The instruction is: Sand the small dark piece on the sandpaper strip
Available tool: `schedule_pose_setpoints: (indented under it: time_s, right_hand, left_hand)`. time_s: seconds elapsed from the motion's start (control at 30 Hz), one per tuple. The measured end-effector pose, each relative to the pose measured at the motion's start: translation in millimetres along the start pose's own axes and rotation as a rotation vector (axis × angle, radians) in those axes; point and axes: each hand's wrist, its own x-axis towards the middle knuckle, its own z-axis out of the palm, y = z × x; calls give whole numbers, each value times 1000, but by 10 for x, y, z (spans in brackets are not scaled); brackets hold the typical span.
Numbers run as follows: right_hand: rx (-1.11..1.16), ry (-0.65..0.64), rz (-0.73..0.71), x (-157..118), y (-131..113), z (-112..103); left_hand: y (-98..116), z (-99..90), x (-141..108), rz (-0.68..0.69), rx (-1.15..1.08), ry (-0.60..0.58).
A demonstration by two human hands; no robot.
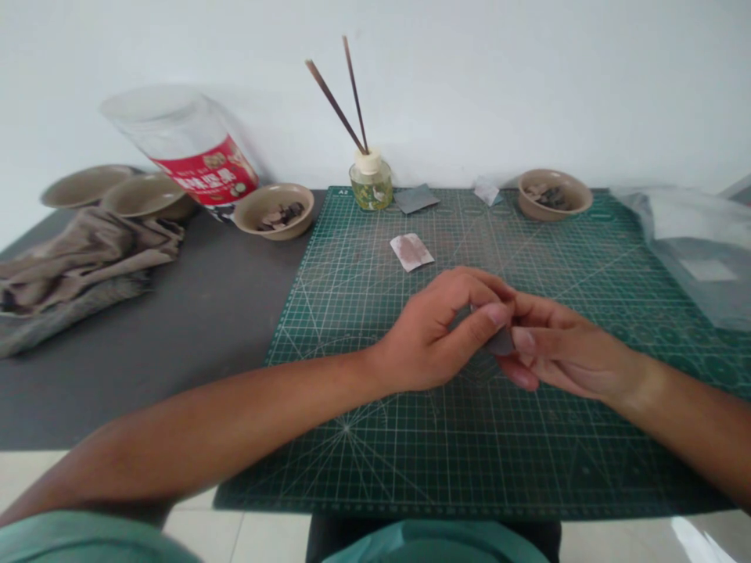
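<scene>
Over the cutting mat [375, 407], my hands meet with their fingertips together. My left hand [437, 336] pinches a small grey sheet that looks like sandpaper [501, 342] between thumb and fingers. My right hand [563, 348] is closed against the same spot, its thumb at the sheet's edge; whatever else it grips is hidden by the fingers. Just beyond the hands lies a white-backed paper piece [411, 252] smeared with brown. A flat grey sheet [416, 199] and a crumpled pale scrap [486, 191] lie farther back.
Bowls of small brown and dark pieces stand at the back left [274, 223] and back right [555, 205]. Between them is a reed diffuser [371, 184]. A clear jar with a red label [205, 172], other bowls [146, 195] and a cloth [88, 254] occupy the left; plastic bags [698, 242] the right.
</scene>
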Motion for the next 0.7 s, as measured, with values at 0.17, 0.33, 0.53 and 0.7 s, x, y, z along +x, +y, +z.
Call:
schedule_pose_setpoints:
  time_s: [0.17, 0.33, 0.53, 0.7]
  right_hand:
    - [-3, 0, -45, -36, -49, -9]
    - [-61, 143, -121, -43, -136, -28]
    - [-98, 236, -123, -26, -118, -21]
    - [-7, 228, -92, -11, -80, -2]
  left_hand:
    - [-93, 0, -17, 34, 171, 91]
    - [-130, -30, -6, 195, 250, 56]
    - [-79, -58, 6, 357, 393, 18]
    - [-101, -102, -5, 370, 561, 19]
